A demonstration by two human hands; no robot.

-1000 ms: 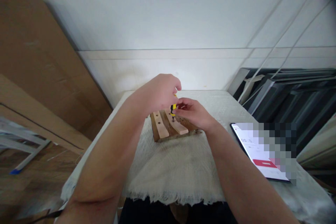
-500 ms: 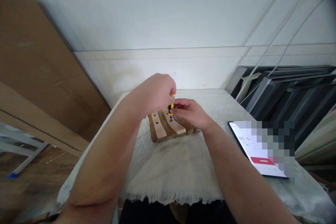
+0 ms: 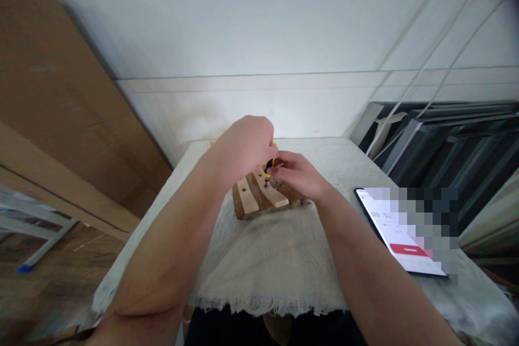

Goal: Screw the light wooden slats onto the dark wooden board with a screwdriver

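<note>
My left hand [image 3: 252,143] is closed around the top of a yellow and black screwdriver [image 3: 269,166], its knuckles up. Lower down, the fingers of my right hand [image 3: 299,172] pinch the screwdriver's handle from the right side. The tool leans slightly, with its tip at a screw [image 3: 266,185] in a pale curved wooden piece [image 3: 277,199]. To the left lies a second pale piece [image 3: 248,203] with a dark hole showing. Both pieces rest on a dark brown wooden board [image 3: 243,216]; my left hand and wrist hide its far left part.
A light fringed cloth [image 3: 267,259] covers the table under the board. On the right lies a phone [image 3: 409,265] with a timer on its partly blurred screen. Dark frames [image 3: 454,146] lean by the wall, and a large brown panel [image 3: 73,92] stands at left.
The screwdriver's handle has tipped a little to the right and my left hand has shifted right with it. My right hand stays in nearly the same place.
</note>
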